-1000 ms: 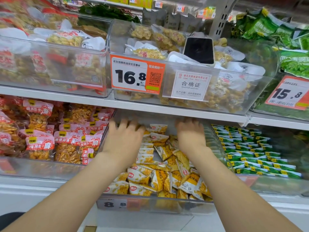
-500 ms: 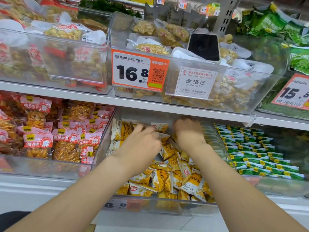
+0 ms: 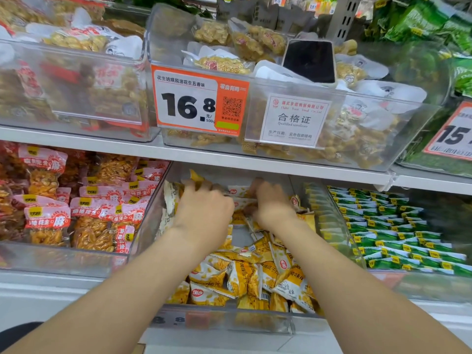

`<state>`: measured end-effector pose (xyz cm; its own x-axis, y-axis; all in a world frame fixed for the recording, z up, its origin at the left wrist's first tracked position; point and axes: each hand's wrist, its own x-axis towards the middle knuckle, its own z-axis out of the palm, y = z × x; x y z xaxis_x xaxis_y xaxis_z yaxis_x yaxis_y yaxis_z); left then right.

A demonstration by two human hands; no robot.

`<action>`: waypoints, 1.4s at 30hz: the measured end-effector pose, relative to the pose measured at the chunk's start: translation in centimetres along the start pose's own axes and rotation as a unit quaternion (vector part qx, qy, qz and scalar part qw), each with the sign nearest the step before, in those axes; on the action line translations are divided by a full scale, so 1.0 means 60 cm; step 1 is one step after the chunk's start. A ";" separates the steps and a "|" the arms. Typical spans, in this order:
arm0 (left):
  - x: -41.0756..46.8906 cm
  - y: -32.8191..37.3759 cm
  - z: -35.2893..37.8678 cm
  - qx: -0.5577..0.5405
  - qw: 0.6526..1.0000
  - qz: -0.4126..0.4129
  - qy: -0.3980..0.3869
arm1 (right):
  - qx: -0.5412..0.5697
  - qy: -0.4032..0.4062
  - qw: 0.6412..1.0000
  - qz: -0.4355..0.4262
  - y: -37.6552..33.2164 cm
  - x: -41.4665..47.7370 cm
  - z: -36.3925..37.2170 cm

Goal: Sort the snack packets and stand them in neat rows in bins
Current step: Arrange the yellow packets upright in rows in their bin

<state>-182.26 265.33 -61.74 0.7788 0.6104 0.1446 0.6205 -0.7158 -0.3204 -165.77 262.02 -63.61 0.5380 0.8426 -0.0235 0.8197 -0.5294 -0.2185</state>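
Subject: yellow snack packets (image 3: pixel 255 277), in the clear bin (image 3: pixel 222 320) at the middle of the lower shelf. Each is a small pillow-shaped pouch, yellow with a white panel and a round red logo.

Orientation: the front heap lies loose, long axes pointing every way, several packets overlapping or tipped on a corner. At the back left a few stand on end against the bin's wall, long axis upright (the neatest part of the bin).

Material: glossy, crinkled film with crimped end seams; the bin is hard transparent plastic, rounded at its corners.

My left hand (image 3: pixel 204 213) is deep at the back left, fingers curled round yellow snack packets, one corner poking up above my knuckles. My right hand (image 3: pixel 273 208) is beside it among the rear packets, fingers bent down; blur prevents me telling whether it holds anything.

Adjoining: red-labelled packets (image 3: pixel 48 218) in the bin to the left, green packets (image 3: pixel 396 233) in rows to the right.
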 end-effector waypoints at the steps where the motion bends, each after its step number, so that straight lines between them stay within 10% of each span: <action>1: 0.002 0.004 0.004 -0.008 0.999 0.036 0.014 | -0.010 -0.003 1.000 0.008 0.001 0.001 0.001; 4: 0.009 0.011 0.027 -0.048 0.988 0.149 0.017 | -0.051 -0.007 0.998 0.024 0.006 -0.005 -0.010; 11: 0.020 0.006 0.043 -0.066 0.987 0.131 -0.067 | -0.098 -0.014 0.995 -0.021 0.012 -0.043 -0.010; 19: 0.001 -0.008 0.025 -0.245 0.961 0.087 0.093 | 0.108 0.135 0.984 -0.046 0.034 -0.088 -0.032; 23: -0.029 0.006 -0.009 -0.504 0.859 -0.061 0.061 | 0.273 0.128 0.951 -0.063 0.021 -0.135 -0.056; 29: -0.052 -0.011 -0.027 -0.774 0.607 -0.146 -0.107 | 0.403 0.049 0.909 -0.095 0.017 -0.171 -0.069; 42: -0.066 -0.020 -0.025 -0.762 0.626 -0.158 -0.049 | 0.471 -0.073 0.876 -0.069 0.040 -0.160 -0.071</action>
<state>-185.96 263.23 -60.52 0.6316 0.7680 -0.1062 0.1673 -0.0012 0.9859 -168.14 252.25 -59.74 0.3584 0.9326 -0.0425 0.3126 -0.1628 -0.9358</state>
